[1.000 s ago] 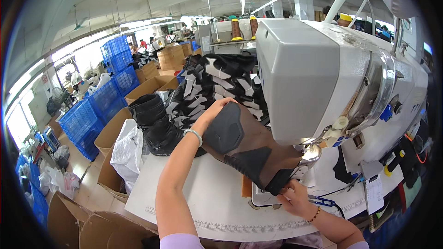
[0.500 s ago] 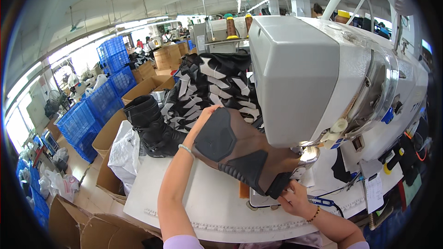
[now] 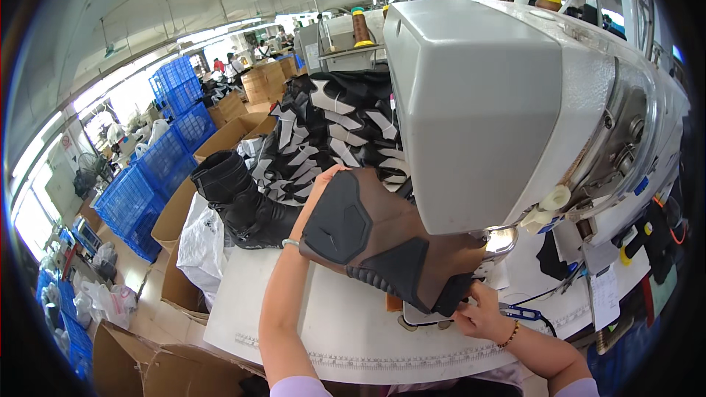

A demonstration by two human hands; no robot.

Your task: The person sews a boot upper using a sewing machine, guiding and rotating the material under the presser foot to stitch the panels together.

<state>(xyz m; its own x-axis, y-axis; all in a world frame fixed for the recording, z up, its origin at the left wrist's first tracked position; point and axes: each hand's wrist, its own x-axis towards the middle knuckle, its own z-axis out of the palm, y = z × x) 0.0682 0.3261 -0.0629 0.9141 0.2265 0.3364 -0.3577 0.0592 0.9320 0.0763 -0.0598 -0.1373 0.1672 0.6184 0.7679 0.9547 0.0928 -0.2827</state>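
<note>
At the sewing machine [image 3: 478, 110], the brown piece [image 3: 393, 222] slants lengthwise toward lower right.

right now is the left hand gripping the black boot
No, the left hand holds the far edge of the brown-and-black panel, while the black boot stands farther left.

No wording or figures are legible. A ruler scale [image 3: 353, 361] runs along the front edge of the white table [image 3: 346, 323]; graduation marks are visible, figures too small to read. A paper slip [image 3: 605, 299] at the table's right side bears unreadable markings. A wall sign [image 3: 66, 141], far left, displays a red mark.
</note>
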